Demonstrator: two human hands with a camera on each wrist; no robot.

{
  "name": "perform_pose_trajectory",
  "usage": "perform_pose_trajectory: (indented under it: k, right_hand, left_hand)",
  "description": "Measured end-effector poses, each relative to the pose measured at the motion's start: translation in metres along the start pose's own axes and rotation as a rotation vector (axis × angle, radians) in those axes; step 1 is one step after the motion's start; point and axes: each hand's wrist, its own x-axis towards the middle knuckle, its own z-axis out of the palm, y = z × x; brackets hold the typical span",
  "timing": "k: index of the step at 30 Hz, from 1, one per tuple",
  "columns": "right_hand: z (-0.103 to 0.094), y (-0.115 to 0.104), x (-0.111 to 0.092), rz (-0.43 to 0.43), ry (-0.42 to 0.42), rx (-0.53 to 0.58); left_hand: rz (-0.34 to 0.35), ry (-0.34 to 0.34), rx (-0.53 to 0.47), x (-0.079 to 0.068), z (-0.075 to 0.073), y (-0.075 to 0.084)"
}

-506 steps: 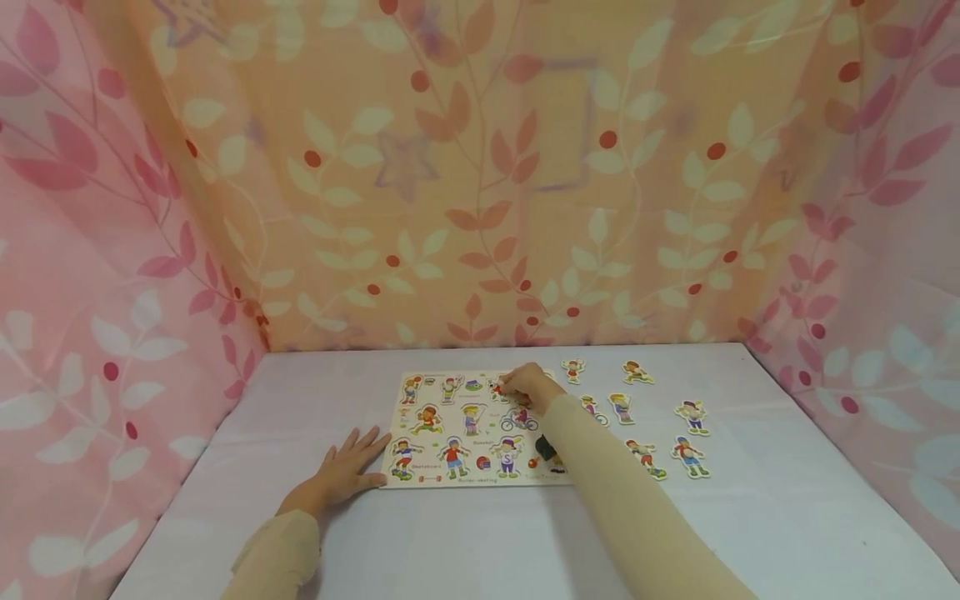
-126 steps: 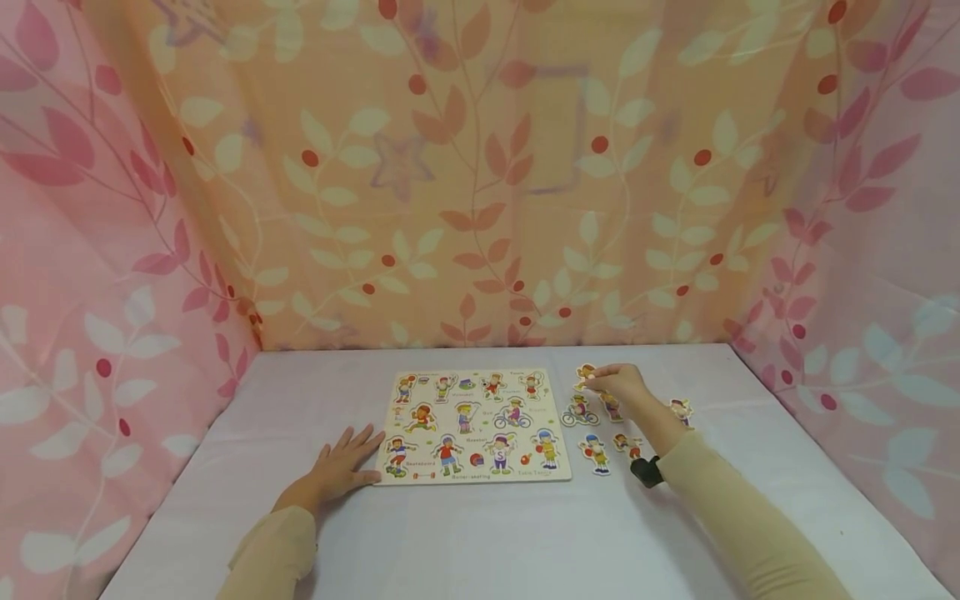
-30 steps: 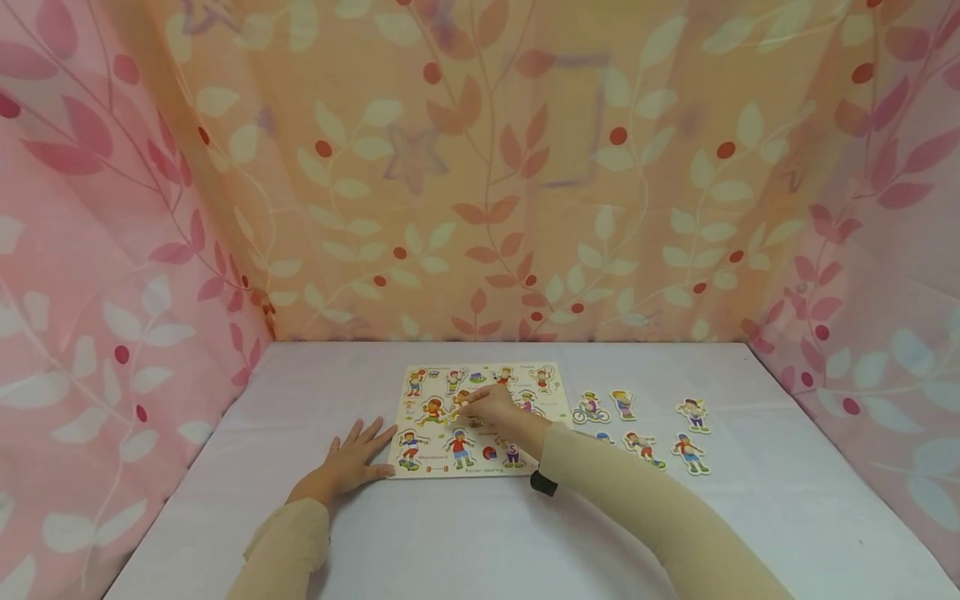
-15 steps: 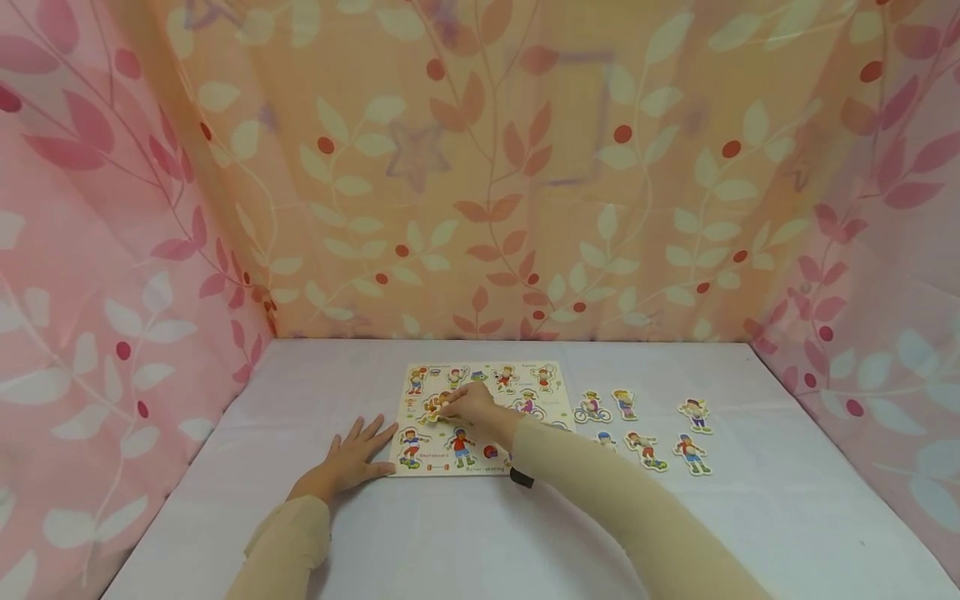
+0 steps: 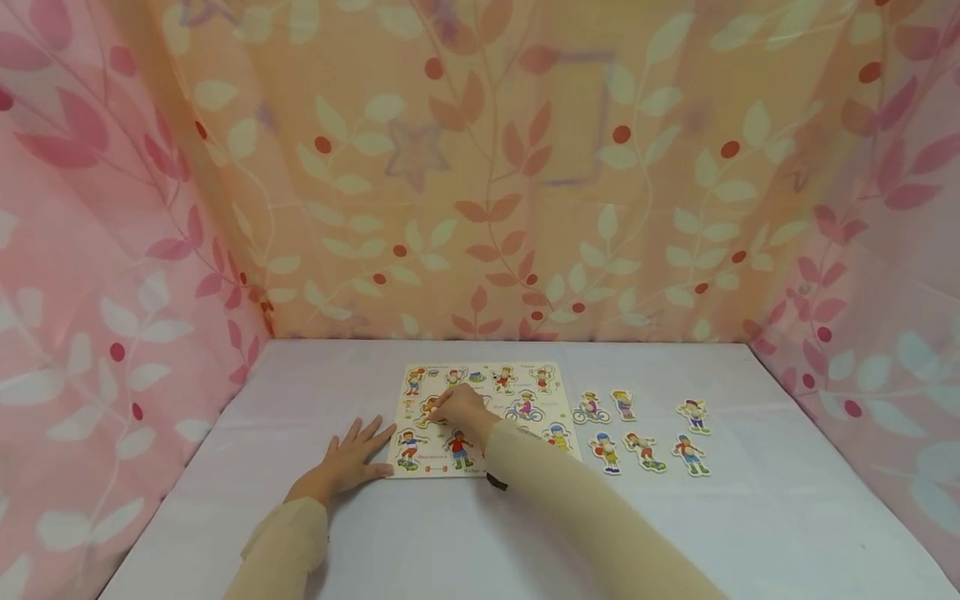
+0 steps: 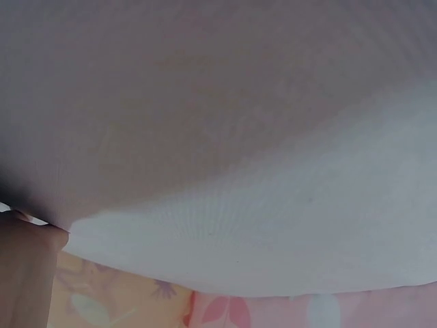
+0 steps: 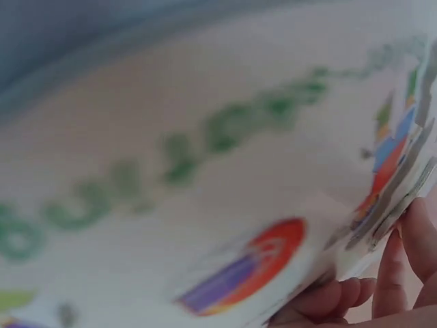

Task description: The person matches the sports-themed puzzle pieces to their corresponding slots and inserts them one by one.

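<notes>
A pale puzzle board (image 5: pixel 558 412) printed with sports figures lies on the table. My right hand (image 5: pixel 463 407) pinches a small runner puzzle piece (image 5: pixel 426 412) between thumb and fingers, over the printed runner in the middle row, left side. In the right wrist view, fingertips (image 7: pixel 410 222) hold the thin piece's edge close over the board (image 7: pixel 102 157). My left hand (image 5: pixel 352 457) lies flat with fingers spread on the table, its fingertips at the board's left edge. Only part of that hand (image 6: pixel 27 266) shows in the left wrist view.
Right of the board lie loose pieces: a cyclist (image 5: pixel 592 408), a golfer (image 5: pixel 622 406), a baseball player (image 5: pixel 693 416), a table tennis player (image 5: pixel 605 453), a skateboarder (image 5: pixel 645 452) and a roller skater (image 5: pixel 691 455). Patterned curtains (image 5: pixel 480 208) enclose the white table's back and sides.
The right hand took the runner piece from the table right of the board, carried it left across the board and brought it over the printed runner. The left hand stayed in place.
</notes>
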Motion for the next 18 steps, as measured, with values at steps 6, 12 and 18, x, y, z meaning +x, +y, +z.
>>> perform_pose_trajectory:
  k: [6,12,18]
  right_hand:
    - [0.001,-0.005,-0.004,-0.022,0.047,-0.144]
    - [-0.005,-0.001,-0.003,-0.04,-0.032,-0.047]
    - [-0.018,0.009,0.0,-0.053,-0.207,0.089]
  left_hand:
    - [0.016,0.008,0.016,0.002,0.002,0.0]
    - [0.016,0.005,0.019,0.001,0.002,0.002]
    - [-0.002,0.008,0.008,-0.001,0.001,0.0]
